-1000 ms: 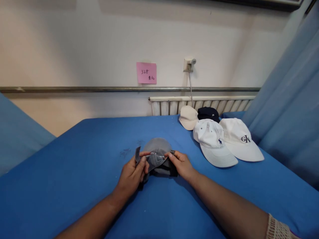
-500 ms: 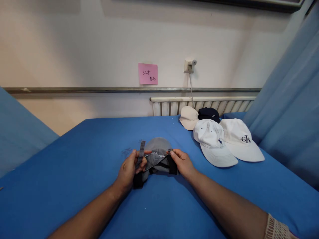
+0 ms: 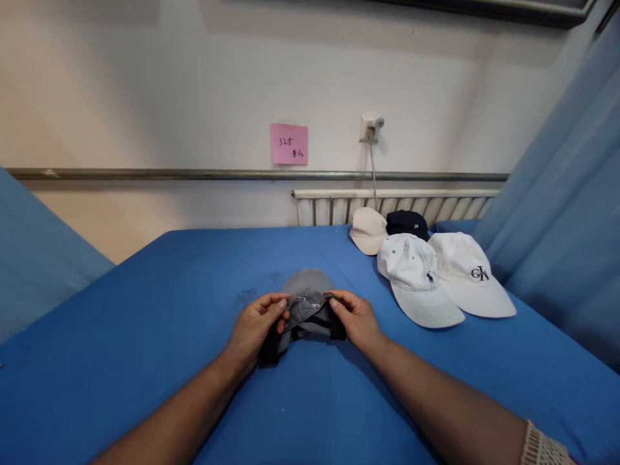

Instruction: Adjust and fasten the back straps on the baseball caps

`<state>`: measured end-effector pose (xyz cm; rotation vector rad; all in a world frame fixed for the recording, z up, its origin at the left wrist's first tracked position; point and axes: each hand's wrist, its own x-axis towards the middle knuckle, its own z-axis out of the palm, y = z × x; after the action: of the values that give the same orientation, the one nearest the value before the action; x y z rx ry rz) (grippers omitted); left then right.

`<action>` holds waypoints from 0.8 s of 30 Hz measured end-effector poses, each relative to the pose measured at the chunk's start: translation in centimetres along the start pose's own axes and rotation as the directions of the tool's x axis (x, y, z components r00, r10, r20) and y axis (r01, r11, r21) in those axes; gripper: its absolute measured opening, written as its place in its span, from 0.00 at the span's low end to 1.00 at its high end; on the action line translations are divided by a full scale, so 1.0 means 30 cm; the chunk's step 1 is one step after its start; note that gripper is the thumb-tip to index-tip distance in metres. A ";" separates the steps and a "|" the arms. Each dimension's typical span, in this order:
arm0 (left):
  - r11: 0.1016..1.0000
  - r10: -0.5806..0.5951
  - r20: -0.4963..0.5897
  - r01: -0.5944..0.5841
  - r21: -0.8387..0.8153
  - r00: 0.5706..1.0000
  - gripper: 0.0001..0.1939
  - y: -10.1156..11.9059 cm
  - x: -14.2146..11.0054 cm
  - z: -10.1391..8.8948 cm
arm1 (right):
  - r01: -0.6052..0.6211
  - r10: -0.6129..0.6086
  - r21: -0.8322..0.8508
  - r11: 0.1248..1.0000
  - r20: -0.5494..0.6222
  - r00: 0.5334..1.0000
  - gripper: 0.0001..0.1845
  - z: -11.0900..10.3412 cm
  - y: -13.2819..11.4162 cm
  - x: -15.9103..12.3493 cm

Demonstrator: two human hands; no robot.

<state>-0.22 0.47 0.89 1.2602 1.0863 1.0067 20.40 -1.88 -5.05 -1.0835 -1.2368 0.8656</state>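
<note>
A grey baseball cap (image 3: 308, 282) lies on the blue-covered table before me, its opening and black inner band turned toward me. With fingers pinched, my left hand (image 3: 256, 325) grips the cap's left back edge; the loose strap is hidden in or behind those fingers. On the other side, my right hand (image 3: 354, 318) pinches the right strap end, where a small dark buckle (image 3: 329, 296) shows at the fingertips. White labels are visible inside the cap between both hands.
To the right sit a white cap with a horse logo (image 3: 409, 265), a white cap with letters (image 3: 465, 265), a beige cap (image 3: 368, 229) and a navy cap (image 3: 405, 223). Behind the blue table (image 3: 145, 310) are a radiator (image 3: 436, 203) and wall rail (image 3: 194, 174). A blue curtain (image 3: 557, 226) hangs at right.
The grey strap that stood up from my left hand no longer shows upright. My left fingers have closed in on the cap's edge. The right hand stays at the other strap end.
</note>
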 end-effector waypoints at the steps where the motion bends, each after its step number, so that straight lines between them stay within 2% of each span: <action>1: 1.000 -0.004 0.001 0.004 -0.003 1.000 0.18 -0.001 0.000 -0.001 | 0.005 -0.005 0.003 1.000 0.001 1.000 0.13 0.000 -0.002 -0.001; 9: 0.998 -0.058 0.008 0.058 -0.020 0.998 0.21 0.007 -0.005 -0.001 | -0.019 0.019 0.033 0.999 -0.001 1.000 0.13 0.004 0.005 -0.002; 15: 0.999 -0.035 -0.037 0.034 -0.040 0.999 0.19 0.007 0.000 0.000 | -0.027 0.027 0.016 1.000 0.005 1.000 0.13 -0.002 -0.007 -0.004; 24: 0.999 -0.044 -0.030 0.043 -0.030 0.999 0.17 0.009 -0.006 -0.001 | -0.090 0.090 0.070 0.993 0.000 0.996 0.15 -0.001 0.003 0.004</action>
<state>-0.28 0.32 1.16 1.1959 1.1138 1.0081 20.43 -1.76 -5.10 -1.0905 -1.1540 0.9687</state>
